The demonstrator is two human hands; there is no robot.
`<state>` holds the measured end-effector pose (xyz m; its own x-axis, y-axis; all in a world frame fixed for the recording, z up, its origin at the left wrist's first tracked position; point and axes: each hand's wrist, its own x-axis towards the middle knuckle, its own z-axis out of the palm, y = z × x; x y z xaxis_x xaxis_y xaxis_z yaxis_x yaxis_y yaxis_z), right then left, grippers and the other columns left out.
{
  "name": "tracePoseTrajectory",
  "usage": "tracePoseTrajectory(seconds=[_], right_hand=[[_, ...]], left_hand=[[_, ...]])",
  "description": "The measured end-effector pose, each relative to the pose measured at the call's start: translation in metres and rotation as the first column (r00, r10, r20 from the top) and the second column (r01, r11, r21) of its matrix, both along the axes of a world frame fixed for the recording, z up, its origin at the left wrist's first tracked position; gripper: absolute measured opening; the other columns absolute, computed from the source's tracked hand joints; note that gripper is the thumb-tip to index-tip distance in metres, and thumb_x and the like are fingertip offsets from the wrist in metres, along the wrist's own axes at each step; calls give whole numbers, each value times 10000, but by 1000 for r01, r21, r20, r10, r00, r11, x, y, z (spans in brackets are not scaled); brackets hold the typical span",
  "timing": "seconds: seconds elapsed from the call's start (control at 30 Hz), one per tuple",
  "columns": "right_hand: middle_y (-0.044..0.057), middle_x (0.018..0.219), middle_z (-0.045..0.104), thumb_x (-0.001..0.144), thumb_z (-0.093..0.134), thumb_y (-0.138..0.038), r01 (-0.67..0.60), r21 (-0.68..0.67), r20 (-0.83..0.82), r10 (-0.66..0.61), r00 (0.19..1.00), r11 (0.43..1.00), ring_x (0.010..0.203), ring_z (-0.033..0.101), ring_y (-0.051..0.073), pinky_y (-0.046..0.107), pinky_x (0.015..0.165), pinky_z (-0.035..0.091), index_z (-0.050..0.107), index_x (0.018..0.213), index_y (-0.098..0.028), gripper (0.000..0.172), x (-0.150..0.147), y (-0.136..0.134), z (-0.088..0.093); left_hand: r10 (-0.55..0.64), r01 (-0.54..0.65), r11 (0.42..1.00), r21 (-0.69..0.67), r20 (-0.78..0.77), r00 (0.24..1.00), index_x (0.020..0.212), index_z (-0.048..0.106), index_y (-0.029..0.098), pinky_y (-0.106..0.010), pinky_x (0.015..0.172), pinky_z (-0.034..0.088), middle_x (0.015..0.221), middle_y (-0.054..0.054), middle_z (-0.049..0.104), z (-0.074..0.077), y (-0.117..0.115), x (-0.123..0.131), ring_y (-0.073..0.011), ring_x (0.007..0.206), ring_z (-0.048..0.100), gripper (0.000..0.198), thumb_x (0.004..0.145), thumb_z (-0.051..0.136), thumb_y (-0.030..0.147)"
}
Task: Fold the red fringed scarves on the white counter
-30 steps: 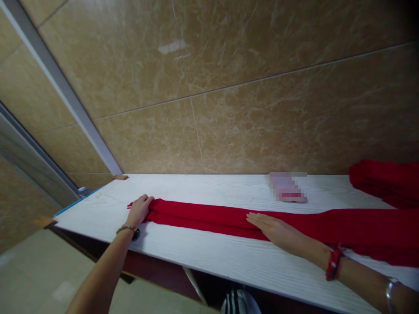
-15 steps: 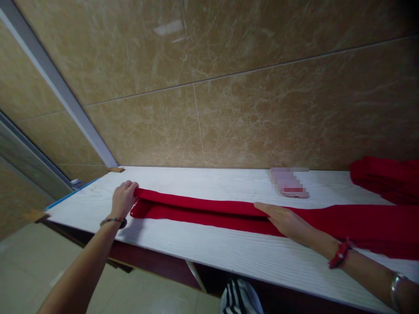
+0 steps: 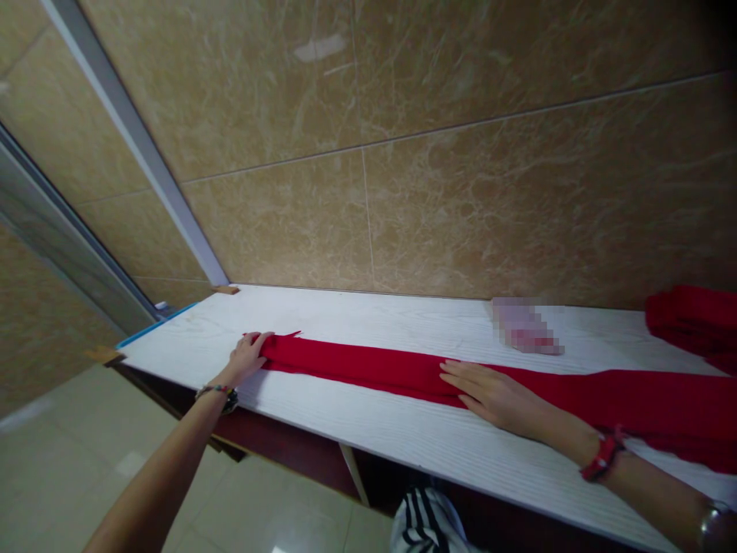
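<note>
A long strip of red cloth [image 3: 357, 369] lies folded lengthwise along the white tabletop and runs out of view at the right. At its left end, my left hand [image 3: 249, 356] has its fingers closed over the fabric; a small red corner pokes out beyond them. Farther right, my right hand [image 3: 489, 392] rests flat on the strip, fingers stretched out and pointing left. Between my hands the upper layer lies down over the lower one. The cloth spreads wider to the right of my right hand.
Behind the strip, a blurred-out pinkish flat object [image 3: 527, 326] lies near the tiled wall [image 3: 437, 215]. More red cloth [image 3: 691, 322] is bunched at the far right. The white tabletop [image 3: 322, 403] has open shelves beneath its front edge.
My left hand has brought the raised fold down toward me, closing the gap between layers. My right hand has flattened on the cloth. The camera view has shifted slightly left.
</note>
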<state>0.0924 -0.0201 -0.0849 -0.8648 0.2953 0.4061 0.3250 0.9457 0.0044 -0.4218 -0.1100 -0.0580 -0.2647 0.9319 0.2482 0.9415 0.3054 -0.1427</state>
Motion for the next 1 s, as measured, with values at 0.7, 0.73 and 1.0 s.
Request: tracePoseTrajectory(seconds=[0.7, 0.73, 1.0], right_hand=[[138, 1059, 615, 768, 449, -1, -84, 207, 10, 84, 996, 975, 986, 569, 209, 325, 853, 473, 576, 1052, -69, 319, -101, -27, -2], [138, 1078, 606, 765, 449, 2, -75, 200, 22, 73, 997, 977, 1005, 558, 209, 327, 865, 466, 574, 1060, -73, 329, -101, -27, -5], [156, 1133, 569, 781, 428, -6, -39, 220, -7, 41, 999, 975, 1051, 527, 205, 332, 899, 441, 542, 1111, -72, 355, -101, -22, -4]], left_hand=[[-206, 198, 978, -61, -185, 961, 1300, 348, 232, -371, 939, 315, 1350, -34, 374, 1, -16, -7, -223, 1235, 319, 510, 818, 275, 81], [-187, 175, 981, -79, -178, 966, 1300, 347, 232, -374, 932, 323, 1353, -37, 368, 0, -15, -6, -224, 1232, 324, 508, 823, 262, 79], [-38, 30, 999, -40, -206, 978, 1306, 326, 231, -472, 918, 299, 1375, -64, 324, 7, -7, 12, -257, 1253, 262, 515, 829, 241, 58]])
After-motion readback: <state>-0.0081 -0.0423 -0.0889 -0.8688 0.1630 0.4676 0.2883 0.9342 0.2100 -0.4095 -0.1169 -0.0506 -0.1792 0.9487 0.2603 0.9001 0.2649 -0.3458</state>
